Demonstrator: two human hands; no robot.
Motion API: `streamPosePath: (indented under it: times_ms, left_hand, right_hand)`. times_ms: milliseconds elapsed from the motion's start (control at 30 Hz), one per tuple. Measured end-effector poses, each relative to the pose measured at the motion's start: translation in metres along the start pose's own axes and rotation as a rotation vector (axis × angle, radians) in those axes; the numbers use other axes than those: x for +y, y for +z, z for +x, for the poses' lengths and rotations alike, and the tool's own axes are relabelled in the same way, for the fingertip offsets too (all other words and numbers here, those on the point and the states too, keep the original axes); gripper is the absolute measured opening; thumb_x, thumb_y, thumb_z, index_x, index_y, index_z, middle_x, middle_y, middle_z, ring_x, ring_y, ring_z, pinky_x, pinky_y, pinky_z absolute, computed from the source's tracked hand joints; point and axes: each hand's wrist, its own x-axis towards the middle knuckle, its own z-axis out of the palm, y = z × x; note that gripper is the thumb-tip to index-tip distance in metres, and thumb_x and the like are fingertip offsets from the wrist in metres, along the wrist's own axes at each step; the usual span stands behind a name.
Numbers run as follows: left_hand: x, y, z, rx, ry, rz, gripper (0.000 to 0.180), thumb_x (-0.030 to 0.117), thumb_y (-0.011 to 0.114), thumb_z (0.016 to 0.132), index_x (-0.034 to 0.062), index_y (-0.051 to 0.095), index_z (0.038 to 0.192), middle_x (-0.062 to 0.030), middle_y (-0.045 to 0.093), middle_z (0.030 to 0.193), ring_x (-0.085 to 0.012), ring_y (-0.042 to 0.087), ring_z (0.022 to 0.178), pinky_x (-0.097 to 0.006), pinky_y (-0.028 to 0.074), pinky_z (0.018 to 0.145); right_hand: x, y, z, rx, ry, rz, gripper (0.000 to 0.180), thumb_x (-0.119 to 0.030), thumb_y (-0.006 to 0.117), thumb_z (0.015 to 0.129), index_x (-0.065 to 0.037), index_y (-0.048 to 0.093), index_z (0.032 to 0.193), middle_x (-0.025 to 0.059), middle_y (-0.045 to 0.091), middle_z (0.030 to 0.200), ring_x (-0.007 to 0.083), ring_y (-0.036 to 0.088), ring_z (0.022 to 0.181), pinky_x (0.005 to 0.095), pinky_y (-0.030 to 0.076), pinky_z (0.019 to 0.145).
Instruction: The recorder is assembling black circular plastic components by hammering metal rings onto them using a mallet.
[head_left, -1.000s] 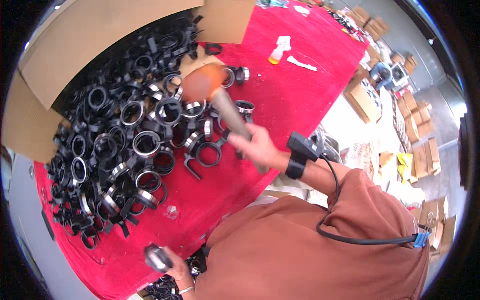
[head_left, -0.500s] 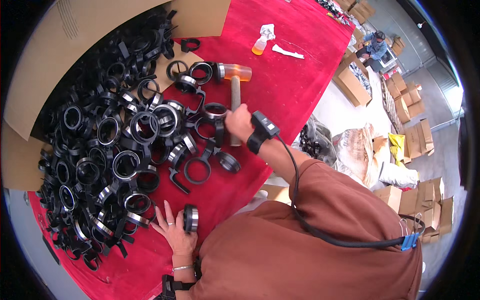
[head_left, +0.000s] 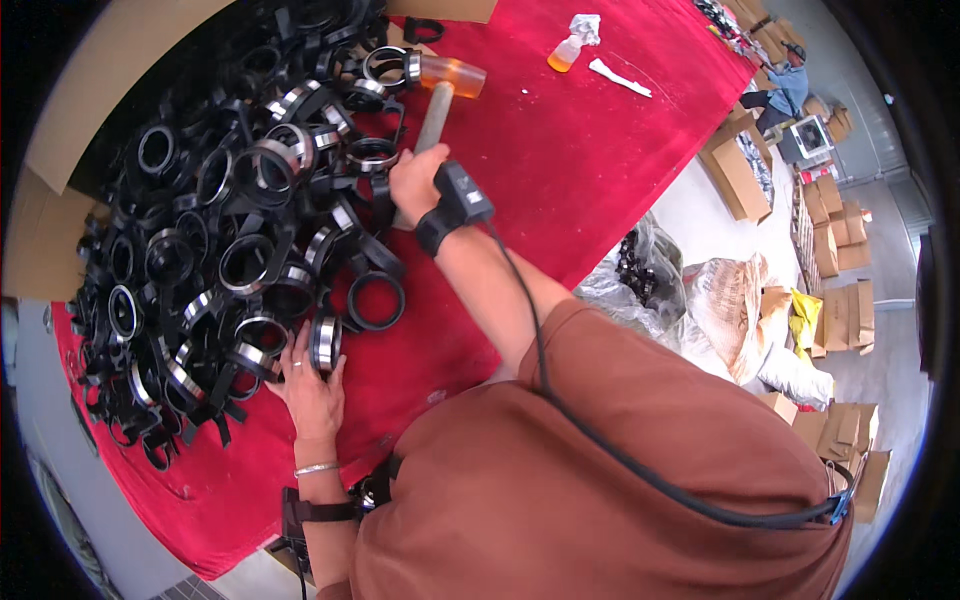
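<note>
My right hand (head_left: pixel 418 183) is closed round the wooden handle of a mallet (head_left: pixel 436 118). The mallet's head is translucent orange with a black end, held over the right edge of the heap of parts. At the near edge of the heap, my left hand (head_left: pixel 312 392) has its thumb and fingers on either side of a black ring with a silver band (head_left: pixel 325 343), which stands on its edge. Just right of that ring lies a black ring clamp (head_left: pixel 376 300). The heap of black and silver ring parts (head_left: pixel 195 260) spreads to the left and away from my hands.
A red cloth (head_left: pixel 560 170) covers the table. Toward its far side are a small bottle of orange liquid (head_left: pixel 563 55) and a white strip (head_left: pixel 620 78). Cardboard (head_left: pixel 110 90) borders the heap. Beyond the table's right edge are boxes (head_left: pixel 735 170), sacks (head_left: pixel 725 310) and a seated person (head_left: pixel 785 88).
The view has shifted. My left hand and the silver-banded ring have moved left, closer to the heap. My right hand has carried the mallet a little left, tilting its handle.
</note>
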Motion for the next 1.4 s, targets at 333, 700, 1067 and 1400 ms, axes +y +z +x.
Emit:
streamPosePath:
  times_ms: [333, 700, 1067, 1400]
  left_hand:
    - [0.011, -0.050, -0.075, 0.069, -0.142, -0.181, 0.047, 0.024, 0.073, 0.072, 0.0026, 0.052, 0.109, -0.0201, 0.046, 0.128, -0.0324, 0.036, 0.127, -0.062, 0.018, 0.100]
    - [-0.013, -0.039, -0.066, 0.010, -0.258, -0.299, 0.035, 0.035, 0.067, 0.076, 0.0044, 0.060, 0.091, -0.0189, 0.051, 0.125, -0.0313, 0.038, 0.127, -0.068, 0.014, 0.098]
    - [0.009, -0.041, -0.192, 0.075, -0.439, -0.908, 0.035, 0.027, 0.065, 0.081, 0.0001, 0.059, 0.102, -0.0166, 0.063, 0.088, -0.0327, 0.061, 0.080, -0.037, 0.049, 0.073]
    - [0.014, -0.001, -0.238, 0.146, -0.791, -1.420, 0.031, 0.032, 0.044, 0.095, 0.0026, 0.054, 0.100, -0.0008, 0.053, 0.071, -0.0072, 0.049, 0.059, -0.022, 0.041, 0.053]
  right_hand:
    - [0.044, -0.112, 0.061, -0.042, -0.446, -0.318, 0.034, -0.028, 0.063, 0.081, -0.001, 0.052, 0.097, 0.0184, 0.063, 0.084, 0.0322, 0.063, 0.077, 0.0425, 0.049, 0.070]
    - [-0.023, -0.115, -0.039, -0.437, -0.628, 0.247, 0.032, -0.019, 0.067, 0.082, 0.005, 0.054, 0.099, 0.0061, 0.058, 0.075, 0.0097, 0.054, 0.058, 0.0247, 0.044, 0.052]
    - [-0.064, -0.178, -0.158, -1.131, -0.466, 0.554, 0.030, -0.005, 0.066, 0.080, 0.001, 0.051, 0.105, 0.0039, 0.058, 0.074, 0.0104, 0.055, 0.057, 0.0230, 0.045, 0.051]
    - [0.020, -0.190, -0.168, -1.414, -0.246, 0.139, 0.026, -0.018, 0.070, 0.080, -0.003, 0.054, 0.094, -0.0003, 0.055, 0.069, 0.0049, 0.051, 0.053, 0.0191, 0.042, 0.045]
